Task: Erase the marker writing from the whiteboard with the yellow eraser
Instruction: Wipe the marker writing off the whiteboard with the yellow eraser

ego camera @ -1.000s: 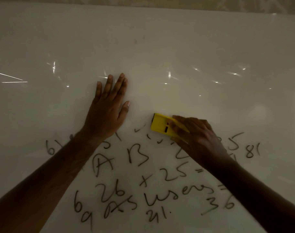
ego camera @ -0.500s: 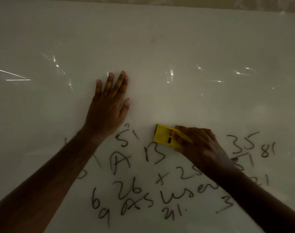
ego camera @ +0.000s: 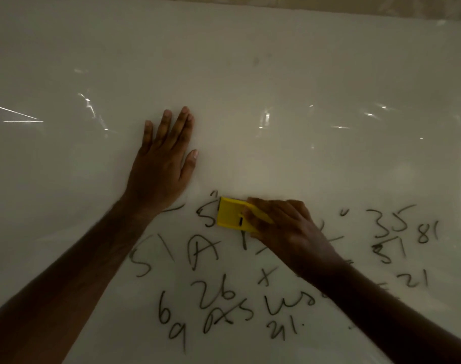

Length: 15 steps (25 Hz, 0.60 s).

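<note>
A white whiteboard (ego camera: 250,74) fills the view. Black marker writing (ego camera: 213,298) of letters and numbers covers its lower middle and lower right. My right hand (ego camera: 289,232) grips the yellow eraser (ego camera: 230,215) and holds it flat on the board, over the top of the writing, just right of a "5". The hand and forearm hide part of the writing under them. My left hand (ego camera: 163,164) lies flat on the board with fingers straight, up and left of the eraser, above the writing.
The upper half of the board carries only light reflections (ego camera: 263,119) and a faint smudge (ego camera: 257,60). A strip of patterned wall (ego camera: 355,3) shows above the board's top edge.
My right hand has slid the eraser down and left across the top row of writing. The view shifted, so more writing shows at lower left. My left hand stays flat on the board.
</note>
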Each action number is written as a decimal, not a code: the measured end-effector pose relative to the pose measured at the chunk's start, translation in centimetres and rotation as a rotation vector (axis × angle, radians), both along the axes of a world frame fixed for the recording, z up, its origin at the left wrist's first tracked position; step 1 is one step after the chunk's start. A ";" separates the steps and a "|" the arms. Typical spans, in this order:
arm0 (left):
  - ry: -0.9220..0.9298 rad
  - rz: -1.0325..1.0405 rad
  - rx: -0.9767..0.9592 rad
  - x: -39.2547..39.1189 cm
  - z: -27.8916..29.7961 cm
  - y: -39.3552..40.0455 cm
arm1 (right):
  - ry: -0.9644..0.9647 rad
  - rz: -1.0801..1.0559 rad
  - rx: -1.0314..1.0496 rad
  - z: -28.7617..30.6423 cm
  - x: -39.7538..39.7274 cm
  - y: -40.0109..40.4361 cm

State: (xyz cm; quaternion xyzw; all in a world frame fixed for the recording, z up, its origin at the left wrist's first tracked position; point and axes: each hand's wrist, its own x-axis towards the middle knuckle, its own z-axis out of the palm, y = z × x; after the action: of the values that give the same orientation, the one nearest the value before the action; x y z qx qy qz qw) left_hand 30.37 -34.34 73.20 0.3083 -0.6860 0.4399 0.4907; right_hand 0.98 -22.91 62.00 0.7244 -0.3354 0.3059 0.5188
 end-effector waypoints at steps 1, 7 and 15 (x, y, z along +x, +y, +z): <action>-0.012 0.010 0.000 0.5 -0.1 -0.1 | 0.041 -0.022 0.012 -0.2 -1.1 0.5; -0.042 0.032 -0.020 1.2 -0.1 -0.3 | -0.111 -0.005 -0.101 5.2 -0.1 -0.2; -0.043 0.018 -0.037 3.4 0.0 -0.9 | 0.126 -0.037 0.021 2.3 2.1 -1.0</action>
State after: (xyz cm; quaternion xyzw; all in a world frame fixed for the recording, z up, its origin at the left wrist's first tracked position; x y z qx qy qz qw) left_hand 33.77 -35.20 73.22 0.2960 -0.6851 0.4635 0.4776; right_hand 3.12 -23.87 64.29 0.7413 -0.3186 0.2465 0.5369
